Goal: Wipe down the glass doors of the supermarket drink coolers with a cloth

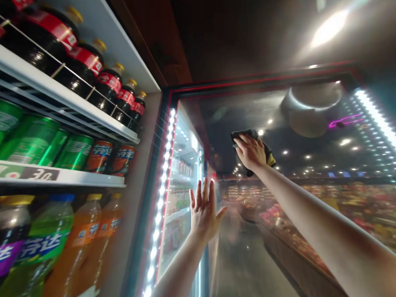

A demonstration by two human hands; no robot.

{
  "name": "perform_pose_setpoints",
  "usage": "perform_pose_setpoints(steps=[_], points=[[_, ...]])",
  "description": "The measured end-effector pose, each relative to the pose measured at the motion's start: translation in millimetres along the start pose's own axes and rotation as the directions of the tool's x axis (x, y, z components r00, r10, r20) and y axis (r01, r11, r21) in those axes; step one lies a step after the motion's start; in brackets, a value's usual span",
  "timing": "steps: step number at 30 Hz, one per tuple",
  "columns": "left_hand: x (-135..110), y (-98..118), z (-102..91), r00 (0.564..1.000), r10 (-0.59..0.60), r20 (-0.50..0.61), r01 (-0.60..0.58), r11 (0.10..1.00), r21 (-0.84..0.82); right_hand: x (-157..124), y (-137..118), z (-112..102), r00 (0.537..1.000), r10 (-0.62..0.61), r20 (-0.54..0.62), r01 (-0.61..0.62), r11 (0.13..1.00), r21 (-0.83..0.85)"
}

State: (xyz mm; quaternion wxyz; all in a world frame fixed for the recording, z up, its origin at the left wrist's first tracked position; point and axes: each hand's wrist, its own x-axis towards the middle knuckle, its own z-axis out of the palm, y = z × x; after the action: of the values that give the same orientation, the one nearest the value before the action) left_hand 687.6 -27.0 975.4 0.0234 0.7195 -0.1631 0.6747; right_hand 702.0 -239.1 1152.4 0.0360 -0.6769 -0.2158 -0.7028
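Observation:
A glass fridge door (302, 131) stands swung open in front of me, its pane reflecting shop lights and aisles. My right hand (250, 151) presses a dark cloth (245, 134) with a yellow edge flat against the upper part of the glass, fingers laid over the cloth. My left hand (204, 211) rests lower down on the door, palm against the glass, fingers stretched up and apart, holding nothing. Both forearms reach up from the lower edge of the view.
At the left, the open fridge has white shelves (67, 95) of dark cola bottles (82, 61), green and orange cans (67, 152), and orange, green and purple bottles (77, 241). An LED strip (161, 198) runs down the door edge.

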Motion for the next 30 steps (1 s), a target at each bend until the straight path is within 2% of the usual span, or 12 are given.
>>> perform_pose_setpoints(steps=[2,3,6,8,10,13,16,19,22,25,27,30], points=[[12,11,-1.2,1.000,0.012,-0.024,-0.012,1.000,-0.019,-4,-4,-2,1.000,-0.016,0.022,0.017,1.000,-0.018],[18,16,-1.5,0.999,0.019,-0.033,-0.020,0.999,-0.028,-7,-5,-3,0.987,-0.137,0.083,0.137,0.991,0.002],[33,30,-1.3,0.997,0.046,-0.054,-0.048,0.998,-0.048,-17,15,-11,0.873,-0.438,0.215,0.431,0.899,0.079],[40,37,-0.2,0.996,0.053,-0.066,-0.057,0.997,-0.058,-23,46,-22,0.914,-0.361,0.184,0.361,0.932,0.030],[45,43,2.9,0.996,0.051,-0.074,-0.056,0.996,-0.067,-28,78,-31,0.998,-0.061,0.019,0.062,0.996,-0.068],[52,56,13.2,0.995,0.048,-0.092,-0.056,0.995,-0.083,-39,95,-32,0.949,0.246,-0.197,-0.270,0.957,-0.107],[59,76,28.1,0.995,0.041,-0.096,-0.052,0.993,-0.108,-42,88,-29,0.999,0.017,-0.044,-0.022,0.994,-0.107],[69,101,40.9,0.994,0.065,-0.083,-0.076,0.987,-0.141,-32,101,-39,0.977,-0.177,0.120,0.187,0.979,-0.079],[77,121,47.5,0.990,0.111,-0.088,-0.124,0.978,-0.168,-31,139,-58,0.999,0.027,0.041,-0.021,0.990,-0.137],[81,133,50.7,0.985,0.139,-0.098,-0.155,0.972,-0.179,-55,160,-66,0.938,0.307,-0.162,-0.335,0.924,-0.185],[84,140,53.4,0.983,0.149,-0.103,-0.166,0.969,-0.184,-71,159,-65,0.948,0.280,-0.153,-0.307,0.930,-0.202],[93,155,58.5,0.983,0.154,-0.103,-0.172,0.966,-0.192,-73,162,-67,0.999,0.040,0.023,-0.036,0.986,-0.165]])
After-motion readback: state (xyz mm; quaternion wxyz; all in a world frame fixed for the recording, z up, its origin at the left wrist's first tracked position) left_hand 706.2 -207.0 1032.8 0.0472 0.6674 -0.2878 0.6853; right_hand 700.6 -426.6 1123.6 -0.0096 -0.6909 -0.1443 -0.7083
